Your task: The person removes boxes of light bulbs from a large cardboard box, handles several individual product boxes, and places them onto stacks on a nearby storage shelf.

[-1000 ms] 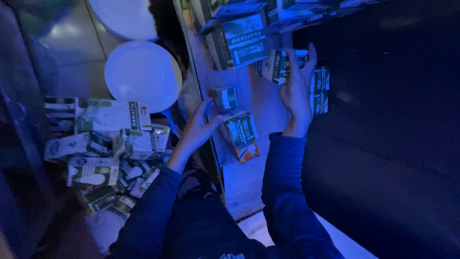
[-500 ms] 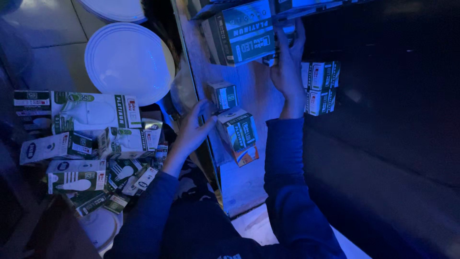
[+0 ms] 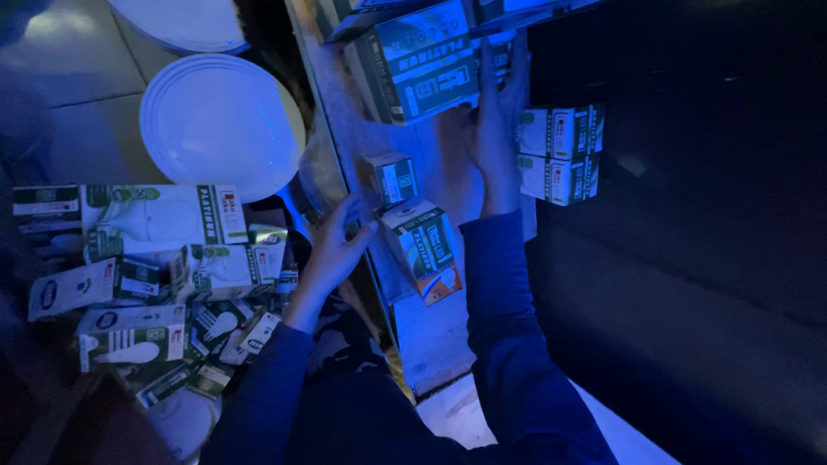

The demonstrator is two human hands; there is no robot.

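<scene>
My right hand (image 3: 493,129) reaches up the pale shelf board (image 3: 431,344), fingers stretched along a small bulb box (image 3: 502,53) that it presses in beside a large green-and-white box (image 3: 422,65). Just right of the hand sits a stack of small boxes (image 3: 560,155). My left hand (image 3: 334,254) rests at the shelf's left edge with its fingers apart, fingertips close to a tilted bulb box (image 3: 424,245). Another small box (image 3: 392,179) stands just above that one.
A heap of bulb boxes (image 3: 155,224) lies on the floor at the left. A round white disc (image 3: 215,120) lies above the heap, with a second disc (image 3: 185,21) at the top edge. Right of the shelf everything is dark.
My right hand has carried the small box up the shelf, from beside the stack to next to the large box. My left hand has stayed by the tilted box.
</scene>
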